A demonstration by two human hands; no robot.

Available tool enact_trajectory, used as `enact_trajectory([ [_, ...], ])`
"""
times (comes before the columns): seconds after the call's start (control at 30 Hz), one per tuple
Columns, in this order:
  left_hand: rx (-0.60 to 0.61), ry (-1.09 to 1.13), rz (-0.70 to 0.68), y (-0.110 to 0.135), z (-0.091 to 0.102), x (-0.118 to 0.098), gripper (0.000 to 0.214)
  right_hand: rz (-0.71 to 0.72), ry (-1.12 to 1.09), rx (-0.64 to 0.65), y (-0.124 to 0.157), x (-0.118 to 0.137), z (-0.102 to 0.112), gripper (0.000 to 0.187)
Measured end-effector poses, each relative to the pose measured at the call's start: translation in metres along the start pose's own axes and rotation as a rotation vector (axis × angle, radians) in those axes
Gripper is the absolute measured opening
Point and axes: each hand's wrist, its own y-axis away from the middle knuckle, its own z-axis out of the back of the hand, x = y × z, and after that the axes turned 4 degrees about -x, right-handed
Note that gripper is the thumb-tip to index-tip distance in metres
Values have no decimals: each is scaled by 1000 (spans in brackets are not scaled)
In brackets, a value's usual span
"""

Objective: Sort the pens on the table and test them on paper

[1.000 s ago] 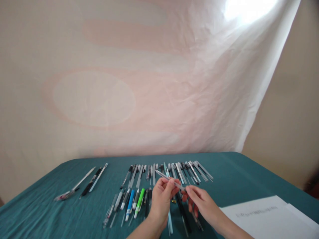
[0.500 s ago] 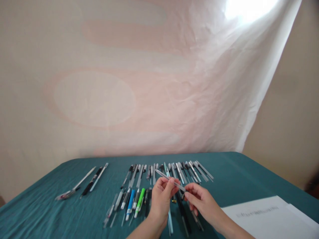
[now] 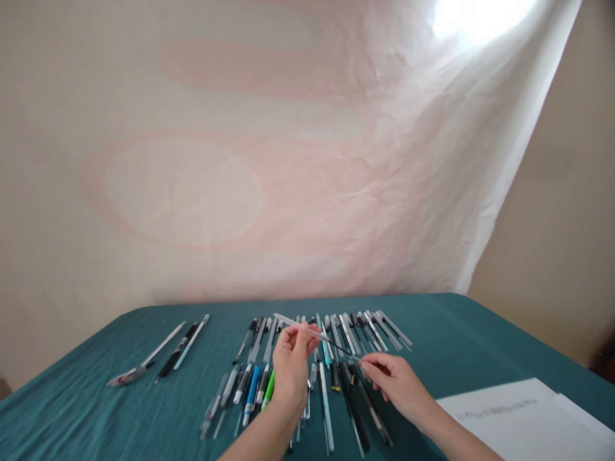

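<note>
Translucent pen barrel [image 3: 285, 319], in left hand [image 3: 291, 363]; slim ink refill [image 3: 341, 348], in right hand [image 3: 393, 382]; white paper [image 3: 521, 426], near right.

Set up indoors as a makeshift workspace, judging by the green tablecloth [image 3: 480, 346], the creased pale sheet [image 3: 327, 192] hung behind and the plain beige wall [image 3: 557, 211]; possibly in a home, hard to tell here.

A translucent pen barrel [image 3: 285, 319] is held aslant, a thin dark refill [image 3: 340, 347] extending from its right end

Bright light [image 3: 483, 19] glares on pale hanging cloth [image 3: 298, 166].
</note>
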Motion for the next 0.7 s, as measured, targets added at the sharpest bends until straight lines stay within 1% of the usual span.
enact_trajectory([
  [0.13,-138,52,-108,-21,7,-12,23,-46,-5,-18,-6,-6,2,31],
  [0.17,-160,61,-131,-24,9,-14,23,-52,-12,-24,-7,-7,2,31],
  [0.23,-161,59,-138,-26,10,-13,23,-67,-32,-46,-7,-6,1,31],
  [0.3,-107,6,-86,-20,9,-8,24,-93,-62,-64,-5,-2,0,32],
  [0.37,-23,-83,2,-9,5,-2,25,-114,-103,-68,-1,5,-1,32],
  [0.43,56,-152,91,5,0,3,28,-109,-141,-64,4,13,-3,32],
  [0.5,127,-168,158,18,-5,6,28,-90,-163,-54,9,21,-5,30],
  [0.6,205,-147,206,29,-11,5,27,-75,-156,-16,13,27,-8,30],
  [0.7,237,-120,213,31,-12,6,23,-35,-102,15,14,27,-11,29],
])
